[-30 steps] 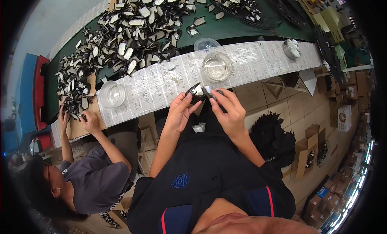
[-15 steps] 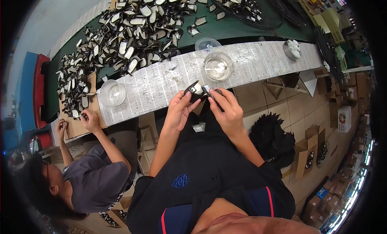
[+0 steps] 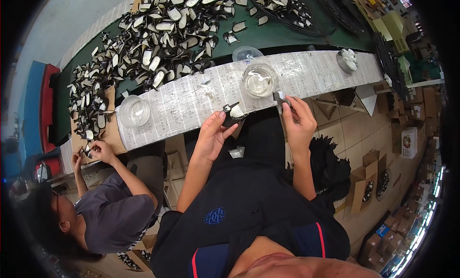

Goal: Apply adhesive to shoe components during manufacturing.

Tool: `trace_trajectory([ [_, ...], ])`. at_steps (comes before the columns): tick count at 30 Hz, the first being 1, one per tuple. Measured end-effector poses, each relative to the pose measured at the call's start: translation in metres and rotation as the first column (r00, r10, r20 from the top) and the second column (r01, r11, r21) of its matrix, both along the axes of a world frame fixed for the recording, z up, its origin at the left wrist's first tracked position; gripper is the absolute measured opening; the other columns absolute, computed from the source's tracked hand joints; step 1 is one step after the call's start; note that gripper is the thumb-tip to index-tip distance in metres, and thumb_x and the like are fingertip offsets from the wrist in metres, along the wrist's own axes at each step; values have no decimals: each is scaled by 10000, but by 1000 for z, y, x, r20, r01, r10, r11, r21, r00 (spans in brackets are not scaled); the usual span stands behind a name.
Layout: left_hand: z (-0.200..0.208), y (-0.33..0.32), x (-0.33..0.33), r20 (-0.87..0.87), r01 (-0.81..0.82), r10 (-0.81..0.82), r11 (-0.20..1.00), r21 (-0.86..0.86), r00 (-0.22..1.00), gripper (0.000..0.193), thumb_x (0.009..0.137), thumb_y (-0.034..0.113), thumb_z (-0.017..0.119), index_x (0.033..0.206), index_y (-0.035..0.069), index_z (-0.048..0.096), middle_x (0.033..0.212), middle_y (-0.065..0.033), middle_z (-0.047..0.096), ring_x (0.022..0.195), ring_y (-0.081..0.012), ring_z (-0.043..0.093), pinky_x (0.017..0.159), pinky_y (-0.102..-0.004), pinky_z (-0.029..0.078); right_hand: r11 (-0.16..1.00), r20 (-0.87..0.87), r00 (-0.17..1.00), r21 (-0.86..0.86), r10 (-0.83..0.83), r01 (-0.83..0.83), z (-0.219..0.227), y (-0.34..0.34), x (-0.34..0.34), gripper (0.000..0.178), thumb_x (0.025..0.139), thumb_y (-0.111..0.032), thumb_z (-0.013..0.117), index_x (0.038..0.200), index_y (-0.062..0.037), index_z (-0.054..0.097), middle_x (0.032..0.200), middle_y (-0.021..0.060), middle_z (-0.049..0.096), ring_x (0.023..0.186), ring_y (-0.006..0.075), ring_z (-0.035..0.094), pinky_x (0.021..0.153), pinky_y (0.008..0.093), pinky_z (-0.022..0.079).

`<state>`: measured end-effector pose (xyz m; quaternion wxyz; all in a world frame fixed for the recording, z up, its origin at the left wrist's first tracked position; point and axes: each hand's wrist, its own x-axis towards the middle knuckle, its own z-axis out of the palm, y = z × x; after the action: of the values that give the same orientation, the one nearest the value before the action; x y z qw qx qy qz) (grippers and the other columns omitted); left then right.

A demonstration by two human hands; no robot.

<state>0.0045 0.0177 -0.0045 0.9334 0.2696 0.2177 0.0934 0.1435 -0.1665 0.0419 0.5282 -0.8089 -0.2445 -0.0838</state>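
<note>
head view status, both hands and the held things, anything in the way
Left hand holding small black piece with white inside. Right hand gripping slim dark item with pale tip, pieces apart. Clear round plastic tub beyond, not between hands.

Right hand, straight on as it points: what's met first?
Likely the clear round tub, ahead of the dark item in the right hand; depth is unclear, so it may pass above.
</note>
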Motion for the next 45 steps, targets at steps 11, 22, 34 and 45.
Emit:
trace_trajectory([
  [11, 70, -20, -24, 203, 174, -145, 976, -134, 968, 223, 979, 175, 544, 1096, -12, 516, 1086, -136, 641, 972, -198, 679, 812, -332, 620, 896, -614, 783, 395, 94, 202, -35, -36, 24, 244, 954, -92, 622, 1160, 37, 609, 1027, 95, 645, 901, 133, 641, 814, 277, 555],
  [22, 73, -33, -26, 306, 261, -165, 916, -305, 938, 384, 968, 156, 567, 1239, -90, 451, 1110, -222, 632, 964, -325, 693, 778, -343, 634, 636, -792, 346, 610, 503, 472, -65, -62, 28, 271, 947, -150, 616, 1181, -17, 580, 1111, 112, 587, 1003, 193, 594, 861, 312, 530],
  [34, 82, -63, -46, 607, 463, -231, 848, -257, 760, 406, 864, 245, 736, 1007, -78, 535, 959, -243, 625, 870, -383, 703, 678, -355, 648, 520, -714, 331, 686, 617, 509, -83, -81, 16, 248, 965, -102, 585, 1190, 3, 566, 1192, 167, 599, 1085, 245, 615, 931, 321, 546],
  [45, 67, -66, -28, 785, 584, 47, 641, -498, 618, 48, 939, 77, 604, 950, 33, 587, 930, -157, 651, 798, -319, 704, 643, -336, 576, 498, -748, 293, 630, 596, 596, -104, -107, 3, 282, 957, -99, 603, 1207, 19, 550, 1191, 169, 587, 1085, 243, 616, 960, 317, 540],
])
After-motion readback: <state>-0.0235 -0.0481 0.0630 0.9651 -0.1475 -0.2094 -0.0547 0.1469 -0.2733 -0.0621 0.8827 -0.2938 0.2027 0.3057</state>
